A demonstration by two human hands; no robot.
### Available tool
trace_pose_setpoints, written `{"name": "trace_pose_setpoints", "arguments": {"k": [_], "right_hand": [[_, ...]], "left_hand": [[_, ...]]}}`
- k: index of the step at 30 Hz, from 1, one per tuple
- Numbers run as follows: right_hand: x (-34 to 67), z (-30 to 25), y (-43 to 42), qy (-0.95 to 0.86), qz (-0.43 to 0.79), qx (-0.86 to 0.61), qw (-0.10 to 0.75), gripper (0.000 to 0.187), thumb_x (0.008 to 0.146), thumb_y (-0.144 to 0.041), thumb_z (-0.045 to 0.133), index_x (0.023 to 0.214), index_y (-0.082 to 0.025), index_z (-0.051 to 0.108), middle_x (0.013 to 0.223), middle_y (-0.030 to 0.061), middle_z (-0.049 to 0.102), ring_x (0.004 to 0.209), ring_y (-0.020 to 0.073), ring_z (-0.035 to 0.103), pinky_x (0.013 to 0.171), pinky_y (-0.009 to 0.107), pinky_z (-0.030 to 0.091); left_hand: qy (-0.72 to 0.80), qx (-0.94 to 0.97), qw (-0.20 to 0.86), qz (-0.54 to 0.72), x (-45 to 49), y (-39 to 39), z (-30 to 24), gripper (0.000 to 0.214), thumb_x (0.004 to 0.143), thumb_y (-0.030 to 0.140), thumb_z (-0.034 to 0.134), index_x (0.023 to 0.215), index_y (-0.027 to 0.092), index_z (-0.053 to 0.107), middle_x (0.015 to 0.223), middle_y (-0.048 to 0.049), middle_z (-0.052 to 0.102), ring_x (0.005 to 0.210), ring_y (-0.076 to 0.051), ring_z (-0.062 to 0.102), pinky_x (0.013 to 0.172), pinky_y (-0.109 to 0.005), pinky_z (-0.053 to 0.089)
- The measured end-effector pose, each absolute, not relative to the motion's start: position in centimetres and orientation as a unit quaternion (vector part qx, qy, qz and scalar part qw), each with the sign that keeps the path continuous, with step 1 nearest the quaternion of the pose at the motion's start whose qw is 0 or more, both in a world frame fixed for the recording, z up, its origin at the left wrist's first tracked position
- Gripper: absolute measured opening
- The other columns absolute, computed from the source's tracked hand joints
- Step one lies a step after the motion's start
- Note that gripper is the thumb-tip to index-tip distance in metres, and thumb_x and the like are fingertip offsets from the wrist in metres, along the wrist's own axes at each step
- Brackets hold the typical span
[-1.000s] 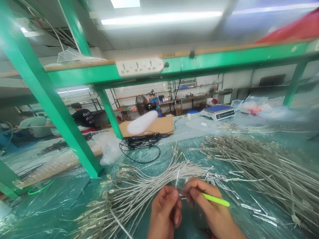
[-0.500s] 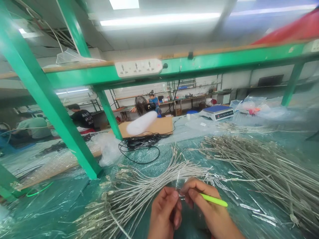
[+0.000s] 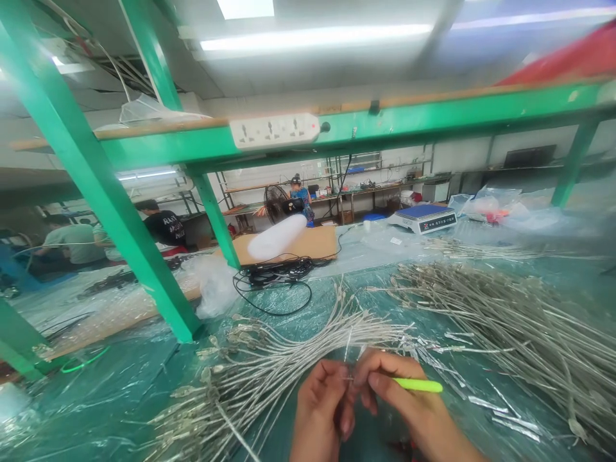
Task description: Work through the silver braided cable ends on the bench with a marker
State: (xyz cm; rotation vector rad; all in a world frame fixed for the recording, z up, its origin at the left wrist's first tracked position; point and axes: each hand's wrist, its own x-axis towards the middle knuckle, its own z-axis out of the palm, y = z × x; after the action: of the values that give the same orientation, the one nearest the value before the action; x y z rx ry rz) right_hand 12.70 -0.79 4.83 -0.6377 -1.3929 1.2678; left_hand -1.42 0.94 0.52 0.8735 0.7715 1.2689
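Note:
Fingertips of my left hand [image 3: 321, 404] are closed in a pinch on a thin cable end, mostly hidden by the fingers. From that pinch a narrow silver foil strip [image 3: 347, 343] sticks upward. My right hand [image 3: 397, 388] is closed around a slim tool with a bright yellow-green handle [image 3: 418, 385]; its working tip is hidden. The two hands almost touch at the cable end. Just behind and left of them lies a fanned bundle of silver braided cables [image 3: 283, 353]. Loose foil scraps [image 3: 486, 403] lie to the right.
A bigger heap of braided cables [image 3: 520, 321] covers the right side. Behind are coiled black cables [image 3: 279, 271], a white foam roll [image 3: 278, 237] and a weighing scale [image 3: 423, 219]. A green post [image 3: 129, 224] stands at left. Other people sit in the background.
The view has shifted slightly, so the scene sits a little further right. My right fingertips have moved slightly at the cable end; both hands keep their grip close together.

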Motion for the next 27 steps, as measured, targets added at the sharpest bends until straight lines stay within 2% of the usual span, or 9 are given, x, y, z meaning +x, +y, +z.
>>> {"name": "trace_pose_setpoints", "arguments": {"k": [3,6,13,27], "right_hand": [[12.5,5.2,-1.5,-0.6,0.565,-0.24,0.513,0.029,0.089,-0.036,0.054,0.077,-0.014,0.069,0.069,0.0058,0.063,0.063,0.0163,0.055,0.06,0.028,0.043],[12.4,5.4,-1.8,-0.604,0.571,-0.242,0.5,0.031,0.089,-0.038,0.055,0.076,-0.014,0.069,0.074,0.008,0.065,0.064,0.0164,0.054,0.061,0.029,0.043],[12.9,4.7,-0.5,-0.56,0.5,-0.317,0.58,0.026,0.09,-0.032,0.052,0.076,-0.017,0.066,0.066,0.0014,0.058,0.062,0.0148,0.054,0.061,0.026,0.043],[12.5,4.0,-0.7,-0.611,0.41,-0.36,0.574,0.026,0.091,-0.035,0.05,0.077,-0.019,0.066,0.066,0.0004,0.055,0.062,0.016,0.054,0.06,0.025,0.042]], "left_hand": [[0.359,0.367,0.653,0.557,-1.5,1.2,-0.1,0.026,0.077,0.041,0.069,0.073,0.017,0.058,0.041,0.0078,0.045,0.03,-0.004,0.034,0.032,-0.016,0.02],[0.366,0.352,0.647,0.569,-1.5,1.1,0.1,0.028,0.073,0.042,0.072,0.072,0.017,0.058,0.045,0.0072,0.048,0.032,-0.005,0.037,0.032,-0.017,0.022],[0.368,0.361,0.634,0.576,-1.4,0.7,1.6,0.028,0.072,0.04,0.073,0.072,0.016,0.059,0.052,0.0051,0.054,0.032,-0.001,0.031,0.033,-0.016,0.022],[0.362,0.384,0.622,0.578,-1.3,0.8,1.0,0.028,0.073,0.039,0.073,0.077,0.017,0.057,0.055,0.005,0.056,0.031,-0.001,0.032,0.034,-0.016,0.02]]}}
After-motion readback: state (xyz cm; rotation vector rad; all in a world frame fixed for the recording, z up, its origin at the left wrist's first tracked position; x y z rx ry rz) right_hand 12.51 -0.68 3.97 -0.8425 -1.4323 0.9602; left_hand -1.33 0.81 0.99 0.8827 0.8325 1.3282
